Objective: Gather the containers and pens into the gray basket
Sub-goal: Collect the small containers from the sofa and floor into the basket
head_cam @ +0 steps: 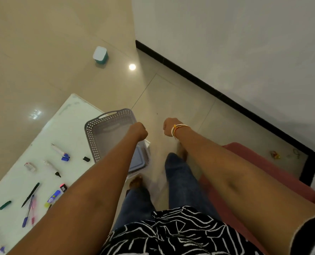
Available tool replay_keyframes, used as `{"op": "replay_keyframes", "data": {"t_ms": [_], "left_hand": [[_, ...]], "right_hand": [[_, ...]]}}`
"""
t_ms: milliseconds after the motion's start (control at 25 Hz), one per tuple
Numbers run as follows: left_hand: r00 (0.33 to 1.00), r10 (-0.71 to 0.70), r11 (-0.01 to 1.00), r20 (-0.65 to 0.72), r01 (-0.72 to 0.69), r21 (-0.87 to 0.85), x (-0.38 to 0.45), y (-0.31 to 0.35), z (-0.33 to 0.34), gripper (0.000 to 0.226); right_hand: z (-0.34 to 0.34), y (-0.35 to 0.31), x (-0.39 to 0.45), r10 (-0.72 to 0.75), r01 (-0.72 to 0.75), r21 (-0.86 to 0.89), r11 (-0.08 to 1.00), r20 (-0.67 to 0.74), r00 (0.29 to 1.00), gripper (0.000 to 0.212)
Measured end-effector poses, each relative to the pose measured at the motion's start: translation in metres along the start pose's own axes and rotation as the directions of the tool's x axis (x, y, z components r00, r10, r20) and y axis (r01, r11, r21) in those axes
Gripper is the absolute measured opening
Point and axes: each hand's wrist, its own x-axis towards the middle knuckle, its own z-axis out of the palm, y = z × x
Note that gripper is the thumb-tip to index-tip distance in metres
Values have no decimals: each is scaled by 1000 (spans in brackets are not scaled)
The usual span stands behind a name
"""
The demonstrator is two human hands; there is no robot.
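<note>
**Both hands fisted and empty over the floor; basket empty, nothing gathered yet**

Hands: left hand (137,131) and right hand (168,126) are both stretched forward with fingers curled into fists, holding nothing. Left sits over the near rim of the gray basket (97,126), right hangs over bare floor tile. Looks like a start pose, not a reach. That's a judgement.

Basket: gray plastic, perforated lattice walls, slot handle at the far end. It sits at the right-hand end of the white counter (48,137). Inside looks empty. Good spot for it: pens are just beside it, so short carries.

Containers:
- clear lidded container (139,159) just beside the basket's near end, partly hidden by the left forearm. Can't tell if it touches the basket.
- teal container with white lid (100,55) upright on the floor, well apart from everything. Needs a walk or a long reach.

Pens, all loose on the counter, left of the basket:
- white marker with blue cap (60,151), nearest the basket
- white marker with black tip (52,168), uncapped; loose black cap (86,159) nearby
- black pen (31,194)
- blue pen (28,211) and pink pen (33,211) lying together
- blue-and-yellow highlighter (52,199)
- green cap or short marker (5,205), can't tell which

Judgement: task at zero.
</note>
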Motion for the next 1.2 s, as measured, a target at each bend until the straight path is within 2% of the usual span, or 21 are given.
{"op": "replay_keyframes", "data": {"t_ms": [120,240,320,480,560,760,1000,1200], "left_hand": [[998,-59,996,-28,57,-72,29,43,-16,37],[997,-44,986,-64,33,-165,52,93,-42,16],[992,-79,975,-98,56,-214,65,119,-63,36],[986,-132,959,-105,100,-267,96,142,-102,40],[984,-151,952,-97,119,-283,112,144,-126,41],[981,-189,944,-34,172,-282,164,127,-202,44],[960,-259,896,-108,197,-397,226,98,-313,40],[943,-320,847,-94,240,-475,278,67,-376,40]], "right_hand": [[-47,17,41,-61,63,-71,996,32,998,34],[-104,35,79,-112,117,-133,984,40,993,32],[-139,42,106,-132,136,-161,978,33,991,31],[-193,40,159,-175,178,-205,962,34,984,19],[-216,23,185,-203,210,-239,948,56,978,15],[-274,-43,252,-258,270,-292,918,82,963,19],[-335,-136,319,-302,318,-305,897,101,948,18],[-370,-213,383,-346,375,-305,875,148,927,21]]}}
